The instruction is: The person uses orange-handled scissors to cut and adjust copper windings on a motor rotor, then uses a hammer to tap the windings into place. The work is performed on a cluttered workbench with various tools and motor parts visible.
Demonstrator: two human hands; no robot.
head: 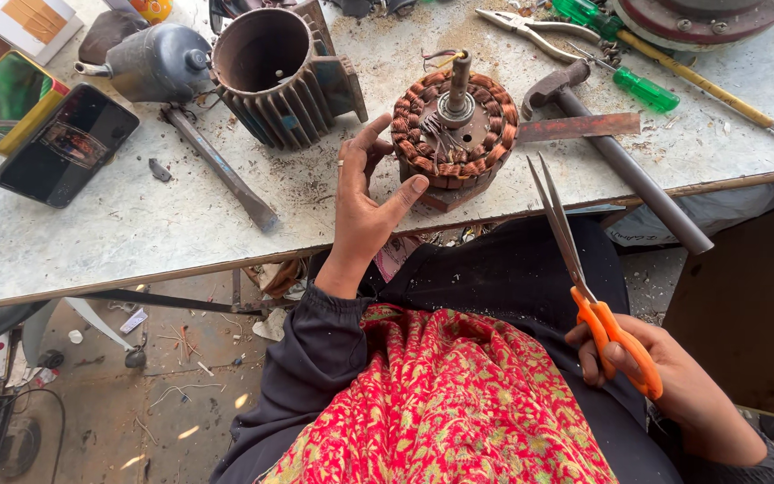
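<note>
The left hand (365, 202) has open fingers touching the copper-wound stator (455, 127) on the surface (136, 224). The right hand (674, 381) grips orange-handled scissors (584, 269), blades slightly apart.

On the table: one copper-wound stator (455, 125), one finned housing (281, 73), one hammer (611, 148), two screwdrivers (642, 88), one pair of scissors (584, 278).

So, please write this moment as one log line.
left hand: open, touching round copper-wound motor stator | right hand: holding orange-handled scissors, blades slightly open | grey worktable
</note>
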